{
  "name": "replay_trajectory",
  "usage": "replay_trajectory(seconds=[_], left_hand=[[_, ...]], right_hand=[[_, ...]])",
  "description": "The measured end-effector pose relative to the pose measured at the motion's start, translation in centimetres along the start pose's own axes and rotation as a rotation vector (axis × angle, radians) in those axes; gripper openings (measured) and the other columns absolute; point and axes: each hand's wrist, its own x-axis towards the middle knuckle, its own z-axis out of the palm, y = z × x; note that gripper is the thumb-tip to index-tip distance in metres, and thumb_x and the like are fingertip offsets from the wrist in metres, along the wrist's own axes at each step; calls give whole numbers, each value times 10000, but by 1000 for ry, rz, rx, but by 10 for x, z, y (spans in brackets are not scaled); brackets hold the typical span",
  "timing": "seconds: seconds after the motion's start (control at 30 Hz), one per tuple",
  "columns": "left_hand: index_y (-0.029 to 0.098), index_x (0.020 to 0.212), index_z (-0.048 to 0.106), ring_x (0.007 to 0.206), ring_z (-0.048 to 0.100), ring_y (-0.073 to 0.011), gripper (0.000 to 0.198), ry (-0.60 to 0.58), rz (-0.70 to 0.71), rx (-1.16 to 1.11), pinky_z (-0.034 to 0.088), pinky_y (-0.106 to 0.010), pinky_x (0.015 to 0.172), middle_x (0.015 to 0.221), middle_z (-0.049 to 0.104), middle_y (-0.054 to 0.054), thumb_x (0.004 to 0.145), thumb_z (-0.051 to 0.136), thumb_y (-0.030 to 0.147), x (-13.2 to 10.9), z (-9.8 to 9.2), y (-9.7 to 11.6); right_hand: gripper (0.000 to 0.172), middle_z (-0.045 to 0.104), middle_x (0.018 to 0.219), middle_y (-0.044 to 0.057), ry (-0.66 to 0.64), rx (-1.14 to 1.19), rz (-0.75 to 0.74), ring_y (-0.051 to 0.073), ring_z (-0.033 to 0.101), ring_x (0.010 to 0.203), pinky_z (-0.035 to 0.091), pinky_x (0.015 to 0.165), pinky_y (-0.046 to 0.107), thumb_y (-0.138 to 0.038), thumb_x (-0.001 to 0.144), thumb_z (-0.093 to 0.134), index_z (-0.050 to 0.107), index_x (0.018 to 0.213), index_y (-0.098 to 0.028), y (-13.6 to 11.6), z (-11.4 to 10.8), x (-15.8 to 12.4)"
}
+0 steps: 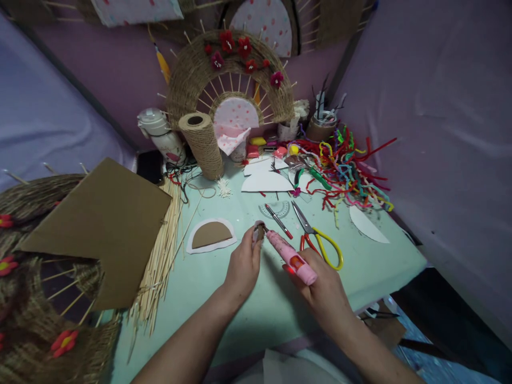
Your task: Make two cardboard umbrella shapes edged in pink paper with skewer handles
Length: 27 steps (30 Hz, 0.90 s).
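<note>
Pinching a small brown-and-pale piece between thumb and fingers of the left hand, held above the pale green table. Wrapped around a pink glue gun with the right hand, aiming the nozzle at the top of that piece; cannot tell whether touching, nor make out the full shape behind the fingers. Best to pinch lightly and steadily, to tuck the fingertips clear of the nozzle, and to squeeze out a thin, even line rather than a blob, for fear of seepage or a burn. Press together promptly, probably, before cooling. Just to the left, avoid dripping on the half-round card and its white backing. Beyond the hands, mind the scissors, pen and protractor: worth sliding aside for room. Farther left, avoid brushing the thin sticks; at far right, the tangled pipe cleaners.
</note>
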Motion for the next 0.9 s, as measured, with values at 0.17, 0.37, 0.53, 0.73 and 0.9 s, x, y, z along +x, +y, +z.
replay_trajectory(seconds=[0.17,0.37,0.53,0.73,0.9], left_hand=[[201,1219,520,962,635,-242,332,-4,-9,30,463,-313,822,1043,677,-99,908,443,289,0,1,-1],[193,1241,509,965,636,-237,349,-7,-6,42,464,-305,816,1073,673,-105,912,440,285,0,1,-2],[200,1231,517,966,635,-244,343,-5,-17,25,463,-310,815,1062,676,-100,905,452,282,0,1,0],[201,1171,530,910,633,-236,298,-8,-51,-4,456,-310,781,1013,677,-88,895,464,295,1,0,1],[187,1029,549,857,616,-200,229,-24,-134,-286,466,-300,767,942,669,-58,854,536,335,5,3,-3]], right_hand=[[65,544,721,8,18,-4,-16,166,544,651,395,559,252,-214,878,489,493,813,-218,-1,-2,1],[80,550,721,6,16,-23,-15,164,541,642,400,556,251,-226,881,482,483,801,-221,-1,-1,1],[91,540,706,5,25,-14,-19,162,534,637,391,551,251,-225,880,482,490,790,-215,-1,0,2],[94,554,731,12,-50,96,41,159,544,653,403,563,249,-252,885,497,519,803,-211,-2,-5,1],[116,551,729,12,-16,204,41,154,536,644,418,575,250,-286,897,496,534,819,-210,-4,-12,-1]])
